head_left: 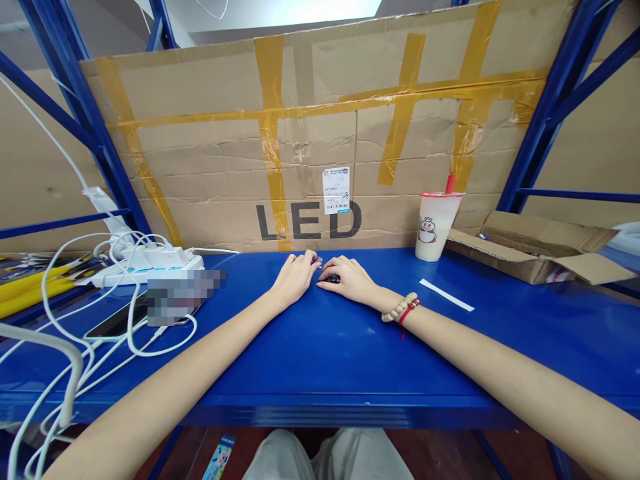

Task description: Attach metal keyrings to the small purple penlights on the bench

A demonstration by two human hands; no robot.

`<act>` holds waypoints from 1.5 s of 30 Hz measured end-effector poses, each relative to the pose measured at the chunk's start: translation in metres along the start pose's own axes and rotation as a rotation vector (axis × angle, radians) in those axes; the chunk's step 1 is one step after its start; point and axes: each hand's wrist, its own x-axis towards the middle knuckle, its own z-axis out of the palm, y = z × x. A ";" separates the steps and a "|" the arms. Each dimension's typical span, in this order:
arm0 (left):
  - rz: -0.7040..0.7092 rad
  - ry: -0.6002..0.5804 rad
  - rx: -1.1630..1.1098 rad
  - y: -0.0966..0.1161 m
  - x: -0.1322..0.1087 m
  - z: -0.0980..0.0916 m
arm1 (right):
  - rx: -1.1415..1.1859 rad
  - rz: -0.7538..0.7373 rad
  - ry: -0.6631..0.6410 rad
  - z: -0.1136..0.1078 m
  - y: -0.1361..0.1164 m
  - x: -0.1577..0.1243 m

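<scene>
Both my hands are close together over the far middle of the blue shelf top (pixel 300 360). The fingers of my left hand (pixel 295 275) are bent and pressed on a small dark, shiny thing (pixel 317 261), mostly covered by the fingertips. My right hand (pixel 349 280), just beside it, curls over a dark, knobbly thing (pixel 331 278), which shows between thumb and fingers. What kind of thing either one is, I cannot make out. A beige braided bracelet (pixel 399 308) and a red cord (pixel 409 311) circle my right wrist.
On the left lie a power strip (pixel 150 263), tangled white cables (pixel 133 313) and a phone (pixel 120 320). To the right are a lidded cup (pixel 436 230) with a red straw, a white strip (pixel 447 295) and an open cardboard box (pixel 500 250). Taped cardboard (pixel 220 180) stands behind.
</scene>
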 end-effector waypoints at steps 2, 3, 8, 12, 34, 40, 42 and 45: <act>0.011 -0.002 0.008 0.000 0.000 0.001 | -0.006 -0.015 0.008 0.000 0.001 0.001; 0.016 -0.004 0.012 -0.001 0.000 0.001 | -0.003 -0.020 0.010 0.001 0.002 0.001; 0.027 -0.003 0.038 -0.001 0.000 0.003 | 0.038 -0.009 0.005 0.003 0.005 0.002; 0.030 -0.001 0.052 0.000 0.000 0.002 | 0.068 0.010 -0.001 0.003 0.005 0.001; 0.028 -0.035 0.062 0.005 0.000 -0.004 | 0.023 -0.010 0.031 0.001 0.004 0.002; 0.033 -0.054 0.060 0.007 0.001 -0.006 | 0.097 0.051 0.035 0.005 0.008 0.002; 0.036 -0.057 0.065 0.007 0.001 -0.006 | 0.111 0.061 0.047 0.006 0.009 0.003; 0.045 -0.062 0.070 0.008 0.001 -0.006 | 0.111 0.068 0.046 0.007 0.009 0.003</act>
